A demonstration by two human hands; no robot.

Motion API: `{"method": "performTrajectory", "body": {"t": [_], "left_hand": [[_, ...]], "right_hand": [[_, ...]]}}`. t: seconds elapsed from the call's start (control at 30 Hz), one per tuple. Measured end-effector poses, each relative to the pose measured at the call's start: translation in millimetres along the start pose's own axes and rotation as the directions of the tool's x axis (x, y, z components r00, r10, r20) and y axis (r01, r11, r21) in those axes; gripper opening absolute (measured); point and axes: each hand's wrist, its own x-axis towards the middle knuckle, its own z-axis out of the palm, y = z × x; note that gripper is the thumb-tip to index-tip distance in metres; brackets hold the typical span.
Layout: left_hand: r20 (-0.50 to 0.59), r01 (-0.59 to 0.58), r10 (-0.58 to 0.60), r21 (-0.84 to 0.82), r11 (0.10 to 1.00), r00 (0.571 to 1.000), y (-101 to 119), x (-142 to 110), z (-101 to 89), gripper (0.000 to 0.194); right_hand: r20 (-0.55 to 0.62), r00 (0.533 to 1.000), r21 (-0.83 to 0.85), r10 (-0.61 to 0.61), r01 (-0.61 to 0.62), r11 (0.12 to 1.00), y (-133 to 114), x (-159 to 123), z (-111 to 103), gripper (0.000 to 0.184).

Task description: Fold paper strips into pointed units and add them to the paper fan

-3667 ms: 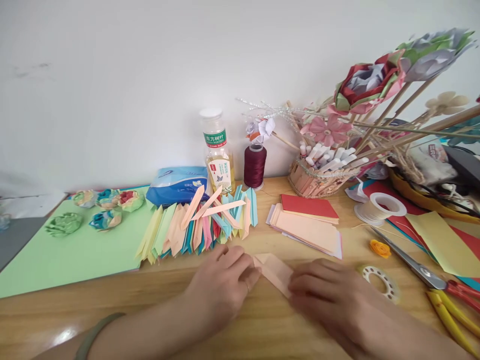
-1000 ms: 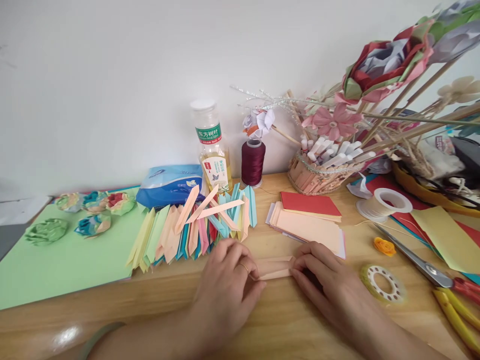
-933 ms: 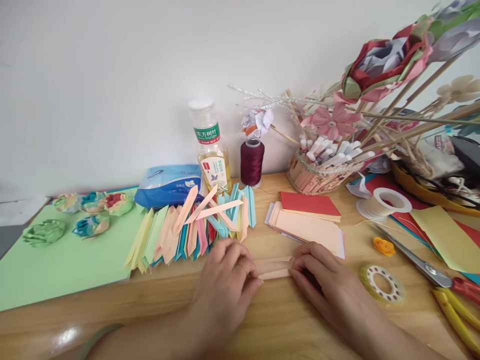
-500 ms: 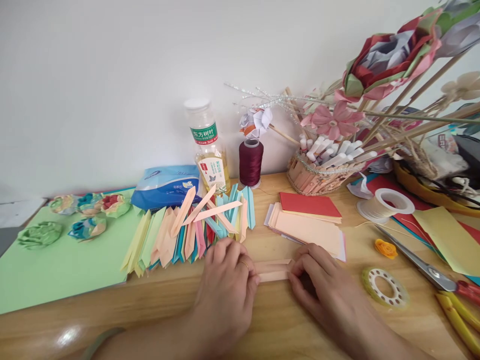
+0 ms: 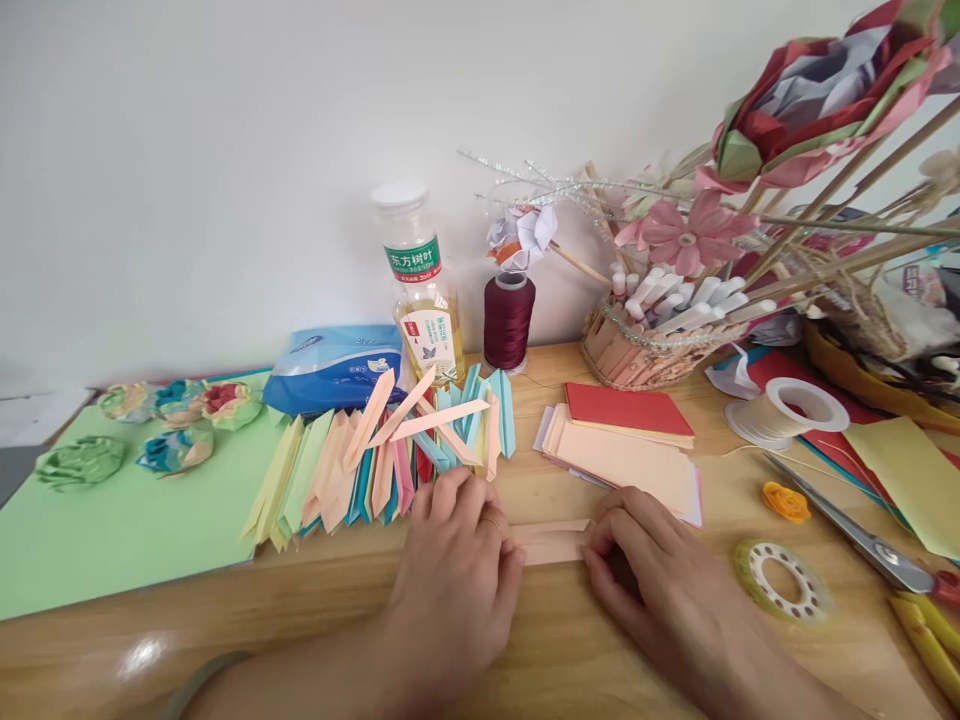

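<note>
Pinching a peach paper strip at both ends, with left hand and right hand, over the wooden table. Past it, can see folded papers and a paper stack. By the wall, can see a bottle.

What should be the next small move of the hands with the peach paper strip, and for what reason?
Perhaps the right hand should smooth along the lengthwise fold of the peach paper strip while the left hand steadies it: the hands hold the strip, one at each end, and its uncovered middle shows the fold.
</note>
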Motion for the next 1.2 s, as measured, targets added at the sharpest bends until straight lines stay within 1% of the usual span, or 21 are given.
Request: {"method": "performTrajectory", "body": {"t": [0.2, 0.27, 0.33, 0.43, 0.5, 0.53, 0.6, 0.63, 0.7, 0.73, 0.8, 0.87, 0.97, 1.03, 1.1, 1.2], "left_hand": [[0.031, 0.011, -0.011, 0.010, 1.000, 0.999, -1.9, -0.8, -0.4, 0.012], [0.030, 0.011, -0.011, 0.009, 1.000, 0.999, -2.5, -1.1, -0.4, 0.010], [0.012, 0.005, -0.005, -0.002, 1.000, 1.000, -2.8, -1.5, -0.9, 0.009], [-0.023, -0.005, 0.004, -0.020, 1.000, 1.000, -3.7, -2.6, -2.3, 0.013], [-0.053, -0.027, 0.026, -0.013, 1.000, 0.998, -4.8, -3.2, -2.3, 0.017], [-0.080, -0.051, 0.052, 0.008, 0.999, 0.995, -5.4, -3.5, -1.6, 0.021], [-0.154, -0.123, 0.135, 0.091, 0.988, 0.979, -6.5, -3.9, 1.4, 0.026], [-0.192, -0.163, 0.189, 0.143, 0.976, 0.963, -7.0, -4.1, 3.3, 0.025], [-0.261, -0.231, 0.286, 0.223, 0.947, 0.922, -7.8, -4.7, 6.6, 0.016], [-0.279, -0.265, 0.328, 0.241, 0.934, 0.902, -8.2, -5.2, 7.5, 0.012], [-0.289, -0.330, 0.398, 0.256, 0.908, 0.871, -9.3, -6.7, 6.9, 0.013], [-0.252, -0.388, 0.454, 0.270, 0.881, 0.854, -11.2, -8.9, 3.9, 0.016], [-0.136, -0.486, 0.541, 0.301, 0.821, 0.830, -16.1, -11.8, -1.8, 0.015], [-0.066, -0.545, 0.588, 0.303, 0.781, 0.806, -20.4, -12.6, -4.7, 0.013], [-0.033, -0.576, 0.609, 0.288, 0.765, 0.792, -24.5, -12.2, -6.7, 0.014], [0.005, -0.592, 0.612, 0.257, 0.764, 0.791, -28.0, -9.7, -9.7, 0.020]], "right_hand": [[0.091, 0.995, 0.081, 0.046, -0.053, 0.995, 4.2, -0.7, -6.9, 0.014], [0.092, 0.995, 0.095, 0.035, -0.043, 0.995, 5.7, -0.4, -9.7, 0.016], [0.074, 0.997, 0.062, 0.014, -0.019, 0.998, 7.0, -0.5, -12.3, 0.018], [0.062, 0.996, -0.042, -0.062, 0.064, 0.997, 7.8, -0.5, -17.0, 0.021], [0.088, 0.980, -0.088, -0.178, 0.186, 0.979, 7.0, 0.3, -20.7, 0.026], [0.108, 0.962, -0.096, -0.250, 0.260, 0.961, 6.3, 1.0, -22.7, 0.029], [0.142, 0.919, -0.089, -0.368, 0.382, 0.920, 4.3, 2.6, -26.1, 0.033], [0.151, 0.900, -0.078, -0.409, 0.423, 0.903, 3.4, 3.3, -27.3, 0.033], [0.163, 0.884, -0.066, -0.438, 0.453, 0.889, 2.2, 3.7, -28.5, 0.035], [0.175, 0.881, -0.061, -0.440, 0.456, 0.888, 2.0, 3.5, -28.6, 0.036], [0.199, 0.878, -0.057, -0.436, 0.455, 0.889, 2.7, 2.5, -28.2, 0.038], [0.217, 0.876, -0.050, -0.430, 0.450, 0.892, 4.4, 1.5, -28.0, 0.040], [0.243, 0.868, -0.018, -0.433, 0.450, 0.893, 8.3, 1.1, -30.1, 0.040], [0.269, 0.857, 0.001, -0.439, 0.456, 0.890, 11.3, 1.3, -33.5, 0.041], [0.277, 0.847, 0.005, -0.453, 0.470, 0.883, 14.5, 1.7, -37.7, 0.041], [0.251, 0.840, -0.003, -0.481, 0.498, 0.867, 18.0, 2.5, -42.4, 0.040]]}}
